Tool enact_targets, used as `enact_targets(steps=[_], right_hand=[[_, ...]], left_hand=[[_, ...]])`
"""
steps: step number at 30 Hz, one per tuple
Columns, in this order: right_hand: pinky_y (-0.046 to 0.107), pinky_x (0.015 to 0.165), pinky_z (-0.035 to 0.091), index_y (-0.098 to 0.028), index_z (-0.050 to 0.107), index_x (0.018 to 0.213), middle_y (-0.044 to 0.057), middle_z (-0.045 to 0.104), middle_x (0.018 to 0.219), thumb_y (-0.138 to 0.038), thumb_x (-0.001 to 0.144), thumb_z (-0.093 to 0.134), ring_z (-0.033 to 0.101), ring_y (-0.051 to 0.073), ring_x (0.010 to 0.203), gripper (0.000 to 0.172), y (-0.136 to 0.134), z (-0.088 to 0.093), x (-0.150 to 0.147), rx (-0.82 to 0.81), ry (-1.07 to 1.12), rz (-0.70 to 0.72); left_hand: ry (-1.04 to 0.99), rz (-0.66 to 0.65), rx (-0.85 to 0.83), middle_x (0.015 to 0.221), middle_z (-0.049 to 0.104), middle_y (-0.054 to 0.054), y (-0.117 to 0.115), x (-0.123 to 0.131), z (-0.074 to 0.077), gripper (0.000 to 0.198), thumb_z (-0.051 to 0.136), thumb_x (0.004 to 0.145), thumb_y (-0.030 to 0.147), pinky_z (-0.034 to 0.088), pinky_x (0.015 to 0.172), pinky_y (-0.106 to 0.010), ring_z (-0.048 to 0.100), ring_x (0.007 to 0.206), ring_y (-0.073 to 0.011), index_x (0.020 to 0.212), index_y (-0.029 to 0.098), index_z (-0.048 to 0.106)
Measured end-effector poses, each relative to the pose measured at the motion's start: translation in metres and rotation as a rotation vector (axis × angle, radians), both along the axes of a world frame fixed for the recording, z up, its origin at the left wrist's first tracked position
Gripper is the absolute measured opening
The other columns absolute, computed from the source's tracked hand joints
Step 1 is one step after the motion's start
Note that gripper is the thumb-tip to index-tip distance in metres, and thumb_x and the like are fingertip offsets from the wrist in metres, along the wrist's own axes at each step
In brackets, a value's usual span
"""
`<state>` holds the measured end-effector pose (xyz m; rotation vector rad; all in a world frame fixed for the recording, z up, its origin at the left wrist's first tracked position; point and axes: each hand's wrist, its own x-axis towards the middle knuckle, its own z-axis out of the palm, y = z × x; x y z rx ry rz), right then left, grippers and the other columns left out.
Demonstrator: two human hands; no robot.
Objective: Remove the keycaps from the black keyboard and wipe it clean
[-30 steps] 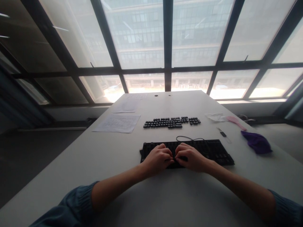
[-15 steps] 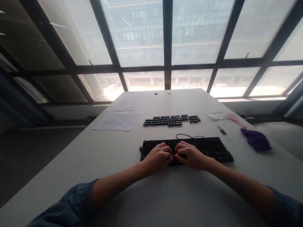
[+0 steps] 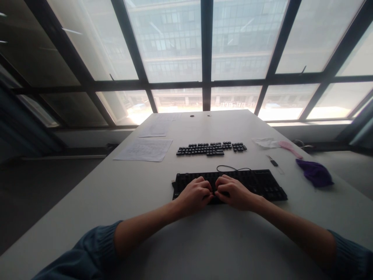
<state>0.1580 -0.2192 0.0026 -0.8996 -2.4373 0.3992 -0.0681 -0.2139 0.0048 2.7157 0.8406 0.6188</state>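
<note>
A black keyboard (image 3: 259,182) lies in front of me, its cable looped behind it. Over its middle, my left hand (image 3: 198,194) and my right hand (image 3: 231,192) almost meet, fingers curled in a pinch and touching the keyboard. What the fingertips hold, if anything, is hidden by the fingers and the dark keys. Beyond the keyboard, loose black keycaps (image 3: 201,149) are laid out in rows like a keyboard's layout.
Paper sheets (image 3: 144,150) lie on the white table (image 3: 140,194) at the left. To the right are a small black-handled tool (image 3: 273,161), a purple cloth (image 3: 314,173), a pink brush-like item (image 3: 290,147) and a crumpled white wrapper (image 3: 266,142). Large windows stand behind.
</note>
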Motion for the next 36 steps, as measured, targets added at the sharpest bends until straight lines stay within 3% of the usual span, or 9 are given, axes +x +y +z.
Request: enact_targets(steps=[6,9,14,17,21,28,36], right_hand=[[0.032,0.082,0.047,-0.021,0.068,0.074,0.005,0.068,0.092,-0.023,0.092,0.061,0.058,0.019,0.089,0.019,0.001,0.001,0.001,-0.068,0.038,0.001],[0.031,0.080,0.048,-0.020,0.071,0.079,0.004,0.070,0.087,-0.025,0.094,0.059,0.061,0.018,0.084,0.019,0.006,0.003,0.003,-0.151,0.097,-0.036],[0.029,0.074,0.047,-0.019,0.075,0.092,0.005,0.072,0.086,-0.025,0.092,0.058,0.064,0.019,0.079,0.018,0.050,0.012,0.009,-0.088,0.158,-0.282],[0.029,0.076,0.046,-0.018,0.076,0.098,0.007,0.071,0.092,-0.023,0.090,0.061,0.064,0.019,0.081,0.018,0.095,0.016,0.007,0.005,0.024,-0.428],[0.029,0.085,0.044,-0.018,0.077,0.096,0.011,0.068,0.100,-0.021,0.092,0.060,0.060,0.024,0.101,0.018,0.142,0.014,-0.003,0.132,-0.222,-0.452],[0.033,0.086,0.043,-0.017,0.078,0.090,0.014,0.063,0.102,-0.020,0.091,0.063,0.054,0.027,0.104,0.016,0.162,-0.003,-0.017,0.198,-0.353,-0.367],[0.034,0.084,0.042,-0.017,0.078,0.084,0.011,0.068,0.096,-0.018,0.090,0.064,0.054,0.026,0.098,0.015,0.164,-0.010,-0.018,0.225,-0.313,-0.299]], left_hand=[[-0.045,0.024,-0.066,0.091,0.071,-0.005,0.001,0.002,0.006,0.014,0.060,0.092,0.022,0.046,0.084,-0.031,0.058,0.088,-0.0180,0.084,0.018,0.072],[-0.101,0.079,-0.087,0.092,0.072,-0.004,0.012,-0.002,0.011,0.011,0.062,0.090,0.023,0.047,0.086,-0.032,0.060,0.090,-0.0186,0.092,0.019,0.073],[-0.113,0.268,0.002,0.095,0.074,-0.005,0.073,-0.009,0.022,0.015,0.067,0.087,0.027,0.046,0.091,-0.035,0.063,0.091,-0.0208,0.097,0.020,0.076],[-0.056,0.353,0.060,0.096,0.074,-0.006,0.121,-0.003,0.023,0.016,0.067,0.087,0.025,0.045,0.094,-0.035,0.064,0.092,-0.0214,0.097,0.021,0.078],[0.081,0.416,0.138,0.096,0.072,-0.008,0.159,0.012,0.015,0.017,0.067,0.087,0.024,0.046,0.089,-0.034,0.061,0.095,-0.0232,0.098,0.021,0.079],[0.161,0.390,0.159,0.093,0.066,-0.009,0.172,0.027,-0.003,0.014,0.066,0.087,0.025,0.045,0.086,-0.036,0.056,0.099,-0.0256,0.088,0.022,0.080],[0.149,0.333,0.111,0.089,0.070,-0.010,0.169,0.030,-0.003,0.016,0.065,0.087,0.022,0.045,0.086,-0.036,0.057,0.095,-0.0255,0.083,0.020,0.080]])
